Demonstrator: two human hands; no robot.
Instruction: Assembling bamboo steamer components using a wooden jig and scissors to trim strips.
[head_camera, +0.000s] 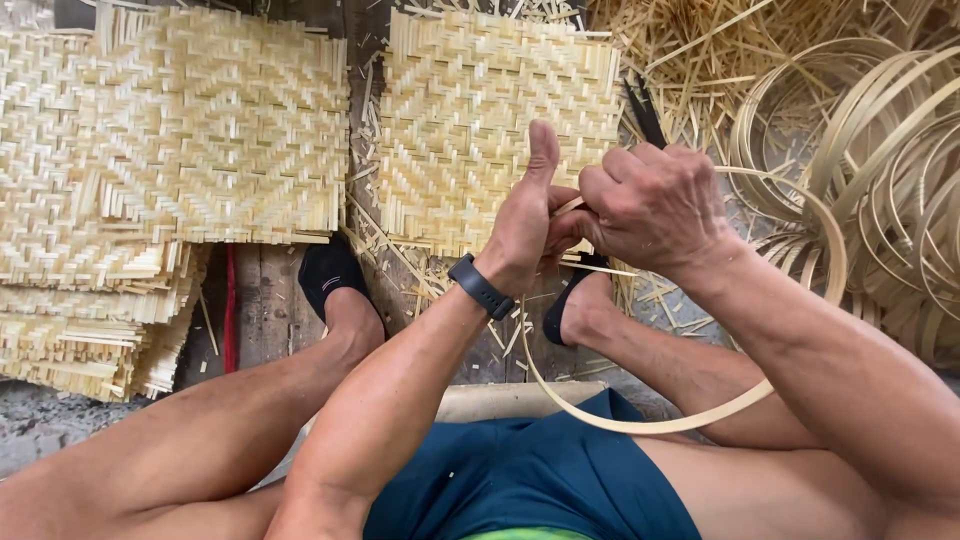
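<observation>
Both hands (590, 210) grip bamboo strip hoop (640, 420) ends, loop hanging below.

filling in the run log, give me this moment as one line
left hand: grips bamboo hoop, thumb up | right hand: closed on same hoop | woven mat beyond hands | hoop pile at right
</observation>
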